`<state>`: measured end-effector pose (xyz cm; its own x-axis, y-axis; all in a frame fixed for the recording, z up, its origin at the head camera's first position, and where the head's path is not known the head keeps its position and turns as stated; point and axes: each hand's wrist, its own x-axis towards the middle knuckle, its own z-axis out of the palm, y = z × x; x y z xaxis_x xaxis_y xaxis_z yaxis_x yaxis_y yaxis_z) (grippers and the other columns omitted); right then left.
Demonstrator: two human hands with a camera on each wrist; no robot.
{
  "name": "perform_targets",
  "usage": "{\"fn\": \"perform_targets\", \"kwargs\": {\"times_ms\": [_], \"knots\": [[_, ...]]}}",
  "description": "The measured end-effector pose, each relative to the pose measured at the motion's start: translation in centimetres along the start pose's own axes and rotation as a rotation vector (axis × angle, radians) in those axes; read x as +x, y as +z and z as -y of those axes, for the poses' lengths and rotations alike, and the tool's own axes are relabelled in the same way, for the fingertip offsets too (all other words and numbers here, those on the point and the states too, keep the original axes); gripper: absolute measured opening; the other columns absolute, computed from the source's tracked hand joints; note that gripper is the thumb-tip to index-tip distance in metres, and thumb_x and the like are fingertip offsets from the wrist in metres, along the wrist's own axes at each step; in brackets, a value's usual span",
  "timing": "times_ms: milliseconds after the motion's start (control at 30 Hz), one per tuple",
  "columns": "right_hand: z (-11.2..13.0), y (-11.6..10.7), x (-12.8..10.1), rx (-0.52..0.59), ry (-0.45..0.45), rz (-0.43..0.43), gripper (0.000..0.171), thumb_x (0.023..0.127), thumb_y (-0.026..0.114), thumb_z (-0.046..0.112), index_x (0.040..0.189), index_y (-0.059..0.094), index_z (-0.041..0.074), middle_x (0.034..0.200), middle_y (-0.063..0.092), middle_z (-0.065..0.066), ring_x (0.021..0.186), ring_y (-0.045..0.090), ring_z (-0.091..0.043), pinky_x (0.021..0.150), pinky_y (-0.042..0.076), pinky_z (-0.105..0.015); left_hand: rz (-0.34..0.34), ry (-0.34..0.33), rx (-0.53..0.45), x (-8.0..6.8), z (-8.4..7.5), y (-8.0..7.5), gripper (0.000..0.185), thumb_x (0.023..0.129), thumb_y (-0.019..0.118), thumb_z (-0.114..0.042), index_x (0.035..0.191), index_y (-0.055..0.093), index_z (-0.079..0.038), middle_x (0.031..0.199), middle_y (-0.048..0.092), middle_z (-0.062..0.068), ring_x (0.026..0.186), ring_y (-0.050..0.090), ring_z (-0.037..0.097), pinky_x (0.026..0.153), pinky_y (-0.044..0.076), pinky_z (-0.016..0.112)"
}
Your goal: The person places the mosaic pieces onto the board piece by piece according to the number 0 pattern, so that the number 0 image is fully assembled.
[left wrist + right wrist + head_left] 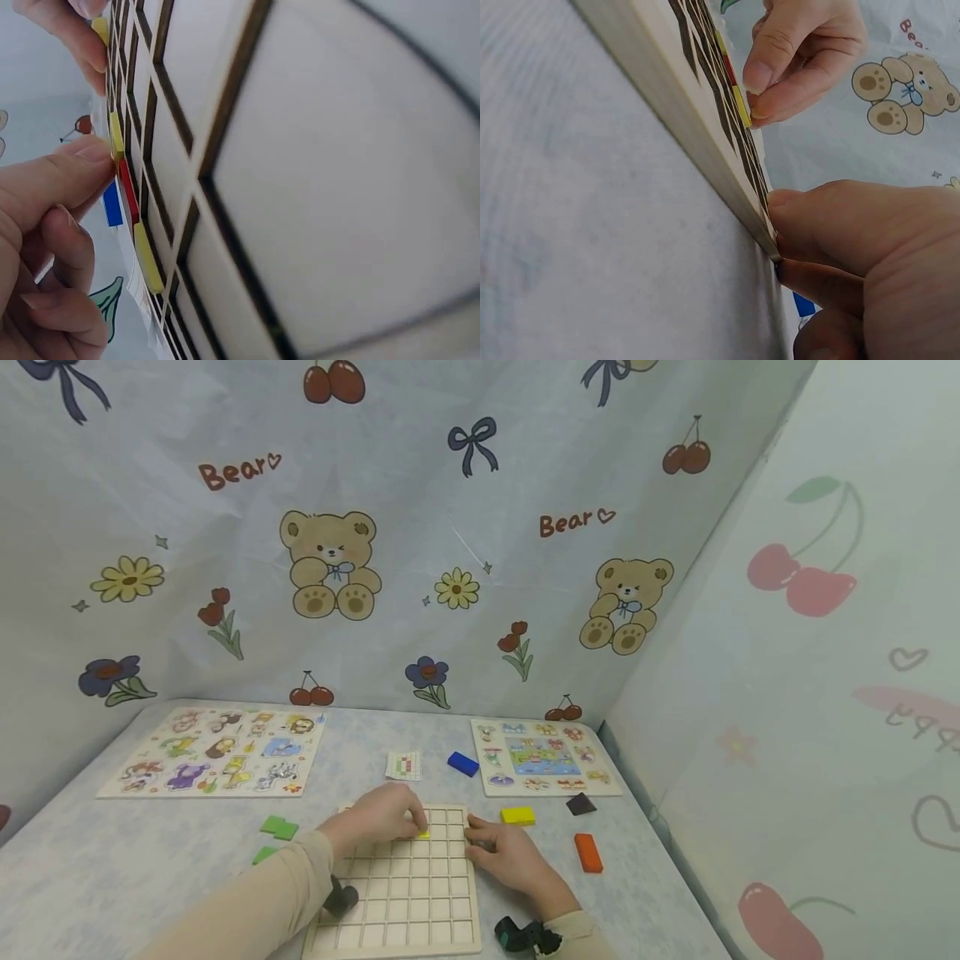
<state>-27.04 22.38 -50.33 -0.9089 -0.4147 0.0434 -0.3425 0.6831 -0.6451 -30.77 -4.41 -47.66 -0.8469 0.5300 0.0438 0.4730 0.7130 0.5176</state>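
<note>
A pale wooden grid board lies on the table. Near its far side my left hand pinches a small yellow tile between thumb and finger, right at the cells. Beside that tile a red tile and another yellow tile sit in a row on the board. My right hand grips the board's right edge, thumb on the top and a finger against the side, as the right wrist view shows. Most of the row is hidden behind my left hand in the head view.
Right of the board lie a yellow block, a dark tile and an orange-red block. A blue block and a pattern card are behind it. Green tiles lie left; picture boards stand farther back.
</note>
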Motion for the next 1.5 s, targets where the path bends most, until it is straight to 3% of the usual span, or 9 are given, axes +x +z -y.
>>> {"fn": "perform_targets", "kwargs": {"times_ms": [133,233,333,500,700,833,933,1167,1500], "knots": [[0.0,0.1,0.1,-0.003,-0.001,0.008,0.041,0.097,0.071,0.032,0.132,0.070,0.011,0.150,0.057,-0.003,0.138,0.056,-0.028,0.110,0.044,-0.054,-0.015,0.011,0.011,-0.8,-0.3,-0.9,0.010,0.091,0.078,-0.018,0.095,0.082,-0.026,0.099,0.075,-0.013,0.098,0.070,0.014,0.085,0.057,0.040],[0.0,0.1,0.1,-0.010,-0.004,0.007,0.041,0.097,0.071,0.033,0.132,0.070,0.012,0.150,0.056,-0.001,0.138,0.055,-0.029,0.111,0.044,-0.054,-0.056,-0.036,-0.014,-1.9,-0.5,-2.5,0.012,0.093,0.076,-0.021,0.104,0.081,-0.023,0.107,0.075,-0.010,0.109,0.069,0.020,0.092,0.056,0.045],[0.0,0.1,0.2,-0.005,0.000,0.007,0.040,0.097,0.071,0.033,0.131,0.071,0.012,0.150,0.056,-0.001,0.138,0.055,-0.028,0.111,0.043,-0.055,-0.129,-0.137,-0.049,-3.6,0.0,-4.5,0.015,0.095,0.075,-0.023,0.109,0.080,-0.022,0.112,0.074,-0.007,0.117,0.067,0.026,0.095,0.054,0.049],[0.0,0.1,0.1,-0.010,-0.001,0.001,0.039,0.097,0.071,0.032,0.130,0.071,0.012,0.150,0.057,-0.002,0.138,0.055,-0.028,0.111,0.043,-0.056,-0.222,-0.301,-0.080,-7.0,2.3,-7.4,0.018,0.095,0.074,-0.030,0.111,0.079,-0.023,0.114,0.074,-0.004,0.113,0.067,0.026,0.089,0.056,0.048],[0.2,0.1,0.1,-0.007,0.004,-0.002,0.039,0.097,0.071,0.033,0.131,0.071,0.013,0.150,0.057,-0.002,0.138,0.055,-0.029,0.111,0.042,-0.056,-0.217,-0.445,-0.103,-11.9,4.9,-9.0,0.036,0.095,0.073,-0.037,0.123,0.075,-0.014,0.119,0.073,0.005,0.104,0.066,0.022,0.084,0.056,0.048],[0.1,0.0,0.0,-0.007,0.001,-0.003,0.041,0.097,0.071,0.034,0.132,0.070,0.012,0.151,0.056,-0.002,0.138,0.055,-0.031,0.111,0.042,-0.058,-0.215,-0.574,-0.120,-13.8,6.3,-9.1,0.043,0.095,0.073,-0.035,0.129,0.070,-0.010,0.120,0.071,0.010,0.104,0.064,0.025,0.085,0.053,0.050],[0.0,0.1,-0.1,-0.002,0.009,-0.004,0.041,0.097,0.071,0.034,0.132,0.070,0.012,0.151,0.056,-0.002,0.139,0.055,-0.030,0.111,0.041,-0.058,-0.209,-0.635,-0.115,-14.6,7.4,-8.9,0.042,0.093,0.075,-0.035,0.123,0.071,-0.007,0.116,0.071,0.012,0.102,0.064,0.027,0.083,0.052,0.050],[-0.3,0.3,-0.1,0.004,0.013,-0.005,0.041,0.097,0.072,0.032,0.132,0.070,0.013,0.150,0.057,-0.002,0.138,0.055,-0.029,0.112,0.041,-0.056,-0.205,-0.710,-0.159,-15.1,9.7,-7.9,0.049,0.087,0.077,-0.048,0.112,0.072,-0.007,0.104,0.071,0.008,0.093,0.062,0.026,0.075,0.049,0.044],[-0.2,0.4,-0.1,0.018,-0.013,-0.017,0.041,0.097,0.071,0.034,0.133,0.070,0.012,0.151,0.056,-0.002,0.139,0.055,-0.030,0.113,0.040,-0.058,-0.219,-0.730,-0.203,-15.0,10.8,-7.2,0.048,0.085,0.080,-0.045,0.109,0.070,-0.004,0.103,0.070,0.011,0.089,0.061,0.024,0.073,0.048,0.040]]}}
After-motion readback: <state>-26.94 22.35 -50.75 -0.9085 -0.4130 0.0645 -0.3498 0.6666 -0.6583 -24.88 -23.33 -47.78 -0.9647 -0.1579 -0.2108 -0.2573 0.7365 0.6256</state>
